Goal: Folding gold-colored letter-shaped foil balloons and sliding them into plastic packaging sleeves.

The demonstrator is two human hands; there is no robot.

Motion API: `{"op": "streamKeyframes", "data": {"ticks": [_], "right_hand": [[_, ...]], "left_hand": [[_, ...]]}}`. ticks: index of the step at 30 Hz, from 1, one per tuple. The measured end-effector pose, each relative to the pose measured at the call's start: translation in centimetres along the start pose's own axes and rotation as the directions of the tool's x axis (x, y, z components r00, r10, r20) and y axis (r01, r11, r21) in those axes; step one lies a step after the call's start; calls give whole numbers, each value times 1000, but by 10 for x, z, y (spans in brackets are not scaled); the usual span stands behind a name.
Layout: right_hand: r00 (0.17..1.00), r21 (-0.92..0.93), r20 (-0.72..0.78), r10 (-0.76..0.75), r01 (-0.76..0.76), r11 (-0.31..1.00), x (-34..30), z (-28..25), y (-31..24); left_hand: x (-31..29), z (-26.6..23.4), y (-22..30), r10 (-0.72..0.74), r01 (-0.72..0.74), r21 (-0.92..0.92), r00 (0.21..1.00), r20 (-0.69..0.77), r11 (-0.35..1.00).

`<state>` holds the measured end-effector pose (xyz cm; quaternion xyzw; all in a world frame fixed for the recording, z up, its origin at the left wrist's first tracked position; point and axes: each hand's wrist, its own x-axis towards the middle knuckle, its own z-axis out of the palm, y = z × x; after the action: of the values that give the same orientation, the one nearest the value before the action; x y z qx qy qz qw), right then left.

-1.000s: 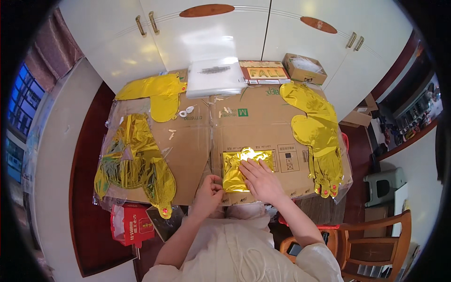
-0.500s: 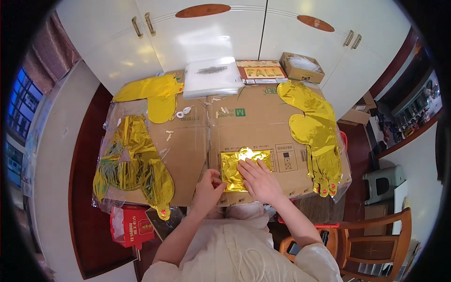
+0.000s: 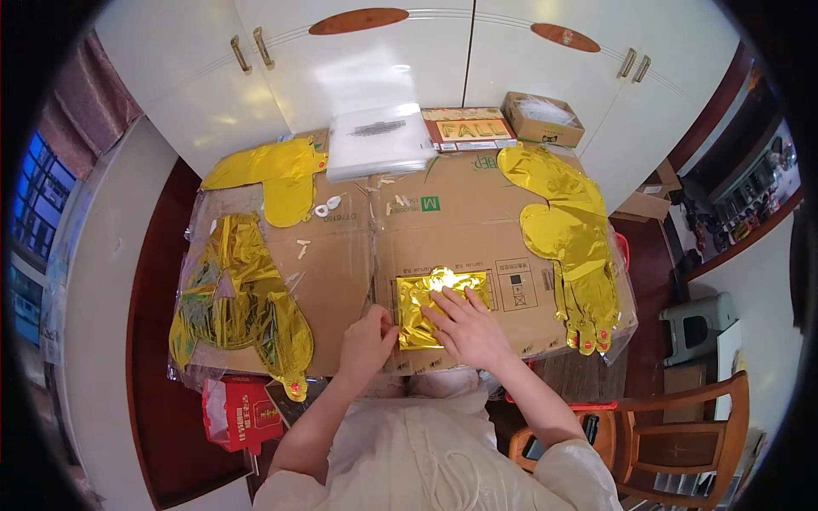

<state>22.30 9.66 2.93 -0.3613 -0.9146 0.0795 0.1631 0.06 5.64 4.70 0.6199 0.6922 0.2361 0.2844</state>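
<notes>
A folded rectangle of shiny gold foil (image 3: 415, 300) lies flat on the cardboard (image 3: 460, 230) close in front of me. My right hand (image 3: 467, 330) rests palm down on its right half, fingers stretched out. Just left of the foil, my left hand (image 3: 368, 341) is closed with curled fingers; whatever it may pinch is hidden. Flat gold foil balloons are spread around: a pile of several (image 3: 584, 247) at the right, another pile (image 3: 239, 294) at the left, and more (image 3: 285, 179) at the far left.
A stack of clear plastic bags (image 3: 375, 153) stands at the back beside a printed box (image 3: 469, 130) and an open carton (image 3: 554, 132). White tape rings (image 3: 328, 205) and small pale pieces (image 3: 302, 248) lie on the cardboard. A wooden chair (image 3: 682, 434) is at the lower right, a red bag (image 3: 243, 413) at the lower left.
My left hand has drawn slightly left, away from the foil's lower left edge, its fingers curling more. My right hand stays flat on the foil. The view has shifted slightly.
</notes>
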Motion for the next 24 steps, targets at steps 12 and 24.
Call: {"op": "streamKeyframes", "data": {"ticks": [12,24], "right_hand": [[999,-40,32,1,1,999,0,5,4],[993,268,-96,63,-35,963,4,21,30]], "left_hand": [[-24,51,17,551,-573,356,817,171,738],[-19,49,10,527,-561,407,825,205,721]]}}
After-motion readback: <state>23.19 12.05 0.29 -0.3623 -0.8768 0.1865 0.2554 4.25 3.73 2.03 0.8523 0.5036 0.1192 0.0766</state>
